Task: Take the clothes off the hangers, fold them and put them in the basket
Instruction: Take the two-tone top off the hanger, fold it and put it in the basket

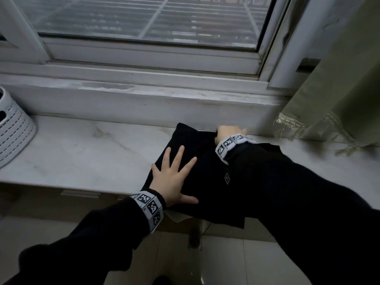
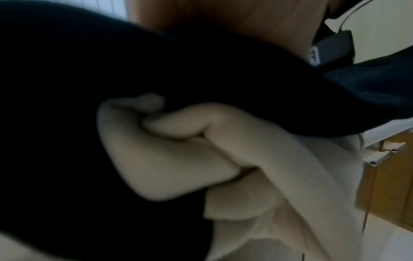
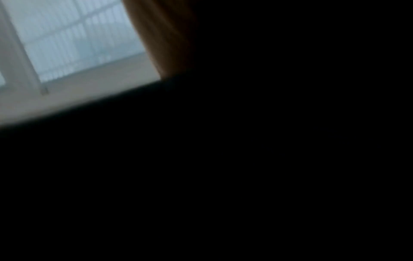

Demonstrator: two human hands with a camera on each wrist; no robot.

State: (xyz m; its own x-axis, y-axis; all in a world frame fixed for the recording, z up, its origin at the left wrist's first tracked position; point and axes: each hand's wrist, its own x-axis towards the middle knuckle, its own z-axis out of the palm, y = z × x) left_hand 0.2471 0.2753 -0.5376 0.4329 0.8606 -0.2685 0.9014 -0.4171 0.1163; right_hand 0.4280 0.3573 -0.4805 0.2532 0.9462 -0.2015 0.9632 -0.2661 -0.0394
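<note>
A black garment (image 1: pixel 197 153), partly folded, lies on the marble window sill (image 1: pixel 82 151), and its near edge hangs over the sill's front. My left hand (image 1: pixel 174 171) presses flat on its left part with the fingers spread. At the garment's far edge by the wall, my right hand (image 1: pixel 228 131) has its fingers curled down into the cloth, their tips hidden. The left wrist view is blurred and shows fingers (image 2: pixel 178 127) against dark cloth (image 2: pixel 67 79). Black cloth fills most of the right wrist view. The white perforated basket (image 1: pixel 14 128) stands at the sill's far left.
A frayed olive curtain (image 1: pixel 339 89) hangs onto the sill's right end. The window frame (image 1: pixel 144 64) and a raised ledge run along the back. A bit of pale cloth (image 1: pixel 176 217) peeks from under the garment's front edge. Tiled floor (image 1: pixel 236 264) lies below.
</note>
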